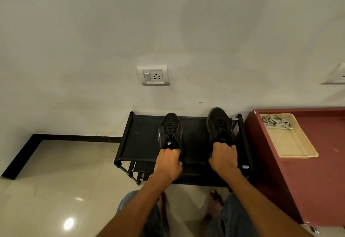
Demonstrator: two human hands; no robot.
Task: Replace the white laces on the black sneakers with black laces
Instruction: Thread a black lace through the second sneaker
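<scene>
Two black sneakers are seen on top of a black shoe rack (141,139) that is set against the far wall; their toes are pointed at the wall. The left sneaker (170,130) is gripped at its near heel end by the left hand (169,160), with the fingers curled over the edge; the right sneaker (220,124) is gripped the same way by the right hand (223,157). Black laces are threaded through both sneakers. To the right, a red cabinet (317,180) is placed just beside the rack; a pale tray (296,149) is laid on it, and the white laces (276,122) are piled in the far end of the tray. A wall socket (153,75) is fixed above the rack; bare feet are seen on the shiny floor near the bottom.
</scene>
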